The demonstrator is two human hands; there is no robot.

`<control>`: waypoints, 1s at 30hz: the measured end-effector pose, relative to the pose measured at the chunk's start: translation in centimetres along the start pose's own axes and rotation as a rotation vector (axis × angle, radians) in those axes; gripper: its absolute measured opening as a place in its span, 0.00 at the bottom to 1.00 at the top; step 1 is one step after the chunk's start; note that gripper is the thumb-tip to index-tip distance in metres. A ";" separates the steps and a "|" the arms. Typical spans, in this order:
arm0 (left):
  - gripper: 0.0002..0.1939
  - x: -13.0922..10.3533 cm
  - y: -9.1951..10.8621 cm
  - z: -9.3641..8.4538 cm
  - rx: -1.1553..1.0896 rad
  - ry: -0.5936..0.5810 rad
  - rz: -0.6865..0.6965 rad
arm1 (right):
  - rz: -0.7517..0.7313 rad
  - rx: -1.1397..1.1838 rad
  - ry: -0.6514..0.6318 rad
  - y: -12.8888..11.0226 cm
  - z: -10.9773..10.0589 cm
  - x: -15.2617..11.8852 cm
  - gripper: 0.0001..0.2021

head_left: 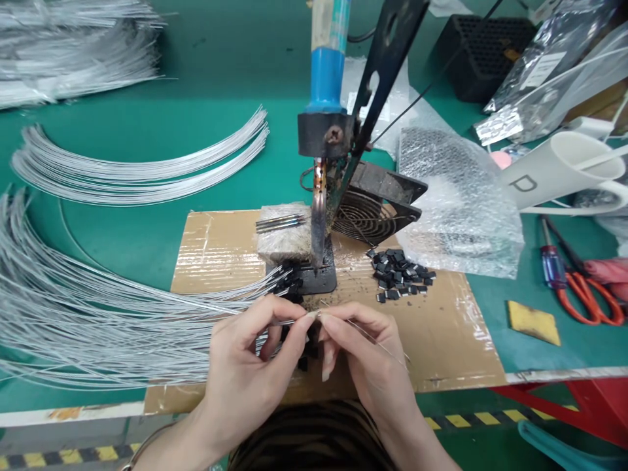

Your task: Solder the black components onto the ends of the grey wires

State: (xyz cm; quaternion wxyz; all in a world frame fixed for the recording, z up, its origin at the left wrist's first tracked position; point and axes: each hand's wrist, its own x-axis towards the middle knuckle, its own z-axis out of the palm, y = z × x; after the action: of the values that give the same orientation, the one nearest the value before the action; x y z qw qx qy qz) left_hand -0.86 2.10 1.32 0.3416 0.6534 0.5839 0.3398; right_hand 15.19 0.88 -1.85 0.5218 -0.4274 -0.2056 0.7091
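My left hand (260, 356) is closed in a pinch on a thin grey wire, close in front of the soldering iron (318, 203). Fingertip to fingertip with it, my right hand (370, 356) pinches a fine silvery wire (375, 341) that trails back across the palm; whether it is solder I cannot tell. The wire tips between the fingers are mostly hidden. To the left lies a big bundle of grey wires (122, 327), with black connectors (289, 281) on their ends beside my left hand. Loose small black connectors (400, 275) form a pile on the cardboard (441, 340).
The iron hangs tip-down from a black metal bracket (387, 59). Behind it are a fan (367, 216) and a wrapped block (282, 239). More wires (147, 173) lie at the back left. On the right are bubble wrap (461, 203), a white mug (554, 170), red-handled scissors (589, 297) and a yellow sponge (533, 322).
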 end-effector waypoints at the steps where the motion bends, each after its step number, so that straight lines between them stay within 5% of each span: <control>1: 0.07 0.1 0.0 0.0 0.005 -0.010 0.004 | 0.012 0.009 -0.006 -0.1 -0.1 0.0 0.06; 20: 0.09 0.5 0.0 -0.7 -0.061 -0.161 -0.049 | 0.177 0.009 -0.090 -1.2 -1.0 0.7 0.09; 30: 0.07 0.3 -0.2 0.0 -0.024 -0.058 -0.012 | 0.128 0.097 -0.075 -0.6 -0.9 0.3 0.06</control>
State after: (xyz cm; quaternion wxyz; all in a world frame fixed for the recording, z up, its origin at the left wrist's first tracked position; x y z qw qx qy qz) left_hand -0.93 2.42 1.12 0.3683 0.6552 0.5736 0.3256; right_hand 16.26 1.25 -1.99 0.4874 -0.3870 -0.1624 0.7657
